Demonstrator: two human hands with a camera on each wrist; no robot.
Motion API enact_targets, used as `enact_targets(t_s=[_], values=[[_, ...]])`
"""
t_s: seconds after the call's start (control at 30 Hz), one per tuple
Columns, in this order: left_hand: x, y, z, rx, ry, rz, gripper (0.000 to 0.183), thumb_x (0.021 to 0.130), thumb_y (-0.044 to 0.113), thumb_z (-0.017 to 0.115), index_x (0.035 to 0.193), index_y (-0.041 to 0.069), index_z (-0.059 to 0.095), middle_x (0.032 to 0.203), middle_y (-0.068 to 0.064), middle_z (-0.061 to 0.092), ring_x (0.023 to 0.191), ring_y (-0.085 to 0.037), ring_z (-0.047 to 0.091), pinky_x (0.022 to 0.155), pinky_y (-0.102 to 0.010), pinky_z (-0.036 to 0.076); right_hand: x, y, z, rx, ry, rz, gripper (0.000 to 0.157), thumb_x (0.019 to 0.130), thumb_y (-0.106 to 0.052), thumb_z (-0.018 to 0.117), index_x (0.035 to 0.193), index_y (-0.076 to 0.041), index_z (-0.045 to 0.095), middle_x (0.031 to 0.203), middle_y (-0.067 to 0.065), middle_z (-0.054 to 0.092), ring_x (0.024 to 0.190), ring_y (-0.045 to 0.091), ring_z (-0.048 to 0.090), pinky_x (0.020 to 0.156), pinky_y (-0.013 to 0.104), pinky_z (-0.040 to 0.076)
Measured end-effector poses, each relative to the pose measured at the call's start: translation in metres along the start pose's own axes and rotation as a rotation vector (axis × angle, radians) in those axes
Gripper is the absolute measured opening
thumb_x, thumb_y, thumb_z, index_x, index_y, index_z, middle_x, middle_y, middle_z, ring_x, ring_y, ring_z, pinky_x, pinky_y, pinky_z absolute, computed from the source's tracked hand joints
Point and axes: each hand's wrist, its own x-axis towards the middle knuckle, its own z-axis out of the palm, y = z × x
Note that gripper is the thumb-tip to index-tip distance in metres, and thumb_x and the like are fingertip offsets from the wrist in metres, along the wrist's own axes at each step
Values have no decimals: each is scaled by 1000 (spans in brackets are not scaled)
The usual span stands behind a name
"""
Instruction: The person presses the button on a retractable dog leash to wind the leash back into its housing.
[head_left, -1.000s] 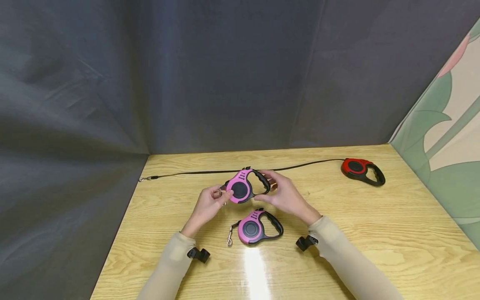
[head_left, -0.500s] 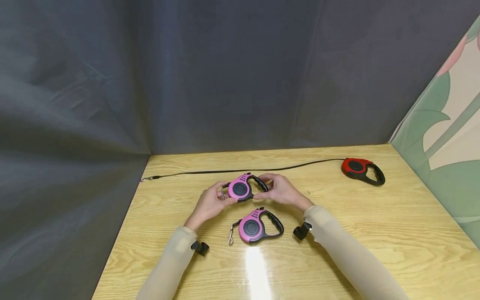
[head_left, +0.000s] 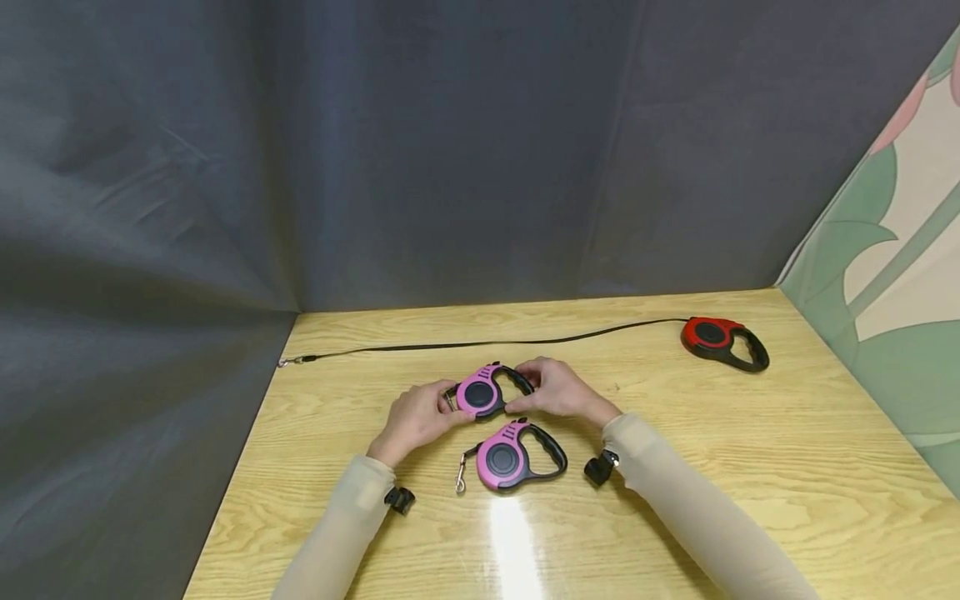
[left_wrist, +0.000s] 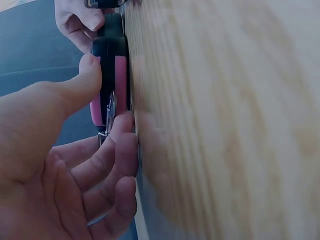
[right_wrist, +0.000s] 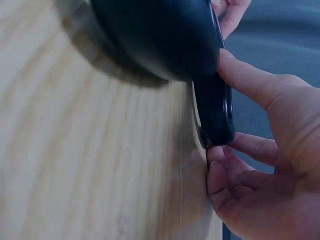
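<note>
Both hands hold one pink and black retractable dog leash [head_left: 477,395], low at the tabletop. My left hand [head_left: 418,419] grips its rounded casing; in the left wrist view the thumb lies on one face of the casing [left_wrist: 120,75], with a metal clip [left_wrist: 109,111] by the fingers. My right hand [head_left: 557,389] pinches the black loop handle [right_wrist: 214,112] between thumb and fingers. A second pink leash [head_left: 487,467] lies just in front, its clip [head_left: 461,479] out to the left. Its handle [right_wrist: 155,35] looms blurred in the right wrist view.
A red and black retractable leash [head_left: 707,333] lies at the back right of the wooden table [head_left: 750,467]. Its black strap [head_left: 450,345] runs left behind the hands to a metal clip [head_left: 288,362]. A dark curtain [head_left: 465,167] stands behind the table.
Both hands have brought the held pink leash down and nearer to the second one, which lies where it was. The red leash and its strap have not moved.
</note>
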Motion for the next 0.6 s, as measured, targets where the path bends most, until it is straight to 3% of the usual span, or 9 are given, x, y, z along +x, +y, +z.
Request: enact_targets(t_s=[0.17,0.27,0.43,0.6], values=[[-3,-2,-5,35,-22,-3,74,90,58,80,146,12,65,74,14,67,67,-6,58,72,-34,49,-4,-1,-5,7,-5,18,80,81,-39,94,141,3,63,112,10,72,94,19,63,84,32,54],[-8,-6,-13,60,11,7,68,93,55,79,144,13,66,81,12,71,70,-8,62,71,-36,50,-14,-1,-20,-1,39,15,77,88,-41,88,144,4,61,119,16,71,100,24,66,87,37,57],[-28,-16,-42,149,150,79,50,99,41,77,140,12,69,110,-3,79,99,-23,74,85,-48,59,-42,1,-64,-117,148,-3,66,97,-42,79,143,2,63,134,25,69,114,38,68,93,52,58],[-57,-26,-83,333,354,196,43,101,31,75,134,4,71,128,-19,75,117,-41,70,92,-58,59,-80,-10,-110,-304,198,1,66,97,-46,78,142,1,64,143,28,64,126,48,63,99,63,53]])
